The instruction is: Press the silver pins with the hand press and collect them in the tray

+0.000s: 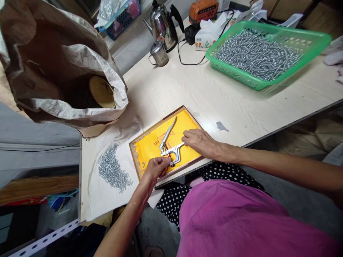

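Note:
A shallow wooden-edged tray [191, 153] with a yellow lining lies near the table's front edge. On it is a metal hand-press plier [174, 150], its upper handle spread away from the body. My right hand [199, 142] is closed round the end of the plier's lower handle. The fingertips of my left hand [158, 167] are pinched together at the plier's jaw, beside a small red part; whatever is between them is too small to make out. Several small metal pins [136, 154] lie along the tray's left side.
A pile of metal pins [114, 169] lies on a white cloth at the left. Behind it stands a large open sack [80, 114]. A green basket [257, 84] full of metal pins is at the back right, with a kettle [164, 26] and a metal cup [159, 55] further left.

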Motion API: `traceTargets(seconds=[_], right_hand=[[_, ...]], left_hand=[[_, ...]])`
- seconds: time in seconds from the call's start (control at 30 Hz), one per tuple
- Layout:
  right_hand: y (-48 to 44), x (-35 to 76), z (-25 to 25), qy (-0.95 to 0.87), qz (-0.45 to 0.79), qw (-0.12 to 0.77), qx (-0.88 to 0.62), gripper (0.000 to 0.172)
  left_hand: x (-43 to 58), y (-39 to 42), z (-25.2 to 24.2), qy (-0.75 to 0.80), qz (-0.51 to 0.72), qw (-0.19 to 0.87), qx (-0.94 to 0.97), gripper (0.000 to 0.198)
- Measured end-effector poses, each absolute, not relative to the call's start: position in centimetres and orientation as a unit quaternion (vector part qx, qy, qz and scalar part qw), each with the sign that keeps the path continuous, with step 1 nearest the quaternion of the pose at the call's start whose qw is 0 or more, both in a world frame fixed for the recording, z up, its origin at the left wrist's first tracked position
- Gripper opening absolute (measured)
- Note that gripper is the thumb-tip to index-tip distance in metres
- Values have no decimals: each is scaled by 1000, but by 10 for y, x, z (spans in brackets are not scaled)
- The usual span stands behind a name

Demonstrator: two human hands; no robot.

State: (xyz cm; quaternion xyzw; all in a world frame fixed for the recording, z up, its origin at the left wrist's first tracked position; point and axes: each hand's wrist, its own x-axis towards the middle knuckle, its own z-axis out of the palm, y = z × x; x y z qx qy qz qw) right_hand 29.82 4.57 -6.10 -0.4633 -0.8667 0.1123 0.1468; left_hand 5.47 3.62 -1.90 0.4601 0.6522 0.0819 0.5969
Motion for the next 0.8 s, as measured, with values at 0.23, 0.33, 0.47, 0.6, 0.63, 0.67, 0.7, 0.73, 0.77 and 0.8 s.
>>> traceTargets(seconds=[0.23, 0.33, 0.47, 0.6, 0.63, 0.67, 0.7, 0.73, 0.77, 0.8], right_hand=[[43, 298, -61, -868, 116, 144, -461, 21], [50, 303, -58, -876, 121, 129, -449, 12], [79, 317, -56, -896, 102, 142, -408, 67], [114, 324, -62, -917, 122, 133, -355, 87], [121, 324, -64, -920, 129, 126, -348, 86], [126, 325, -65, -922, 134, 119, -343, 86], [130, 325, -65, -925, 137, 112, -337, 87], [133, 325, -65, -927, 138, 106, -333, 88], [134, 325, -65, -929, 139, 101, -329, 90], [135, 325, -64, -930, 140, 97, -325, 91]], left_hand=[[57, 40, -16, 648, 60, 611, 451, 61], [57, 40, -16, 653, 54, 605, 453, 61], [56, 40, -16, 655, 50, 600, 457, 60], [55, 40, -18, 658, 46, 597, 457, 60], [55, 40, -18, 657, 47, 598, 456, 60], [55, 40, -19, 657, 48, 598, 456, 60], [55, 40, -19, 656, 50, 599, 456, 60], [55, 40, -19, 656, 50, 600, 456, 60], [55, 40, -19, 656, 50, 600, 456, 60], [55, 40, -19, 656, 50, 600, 455, 60]])
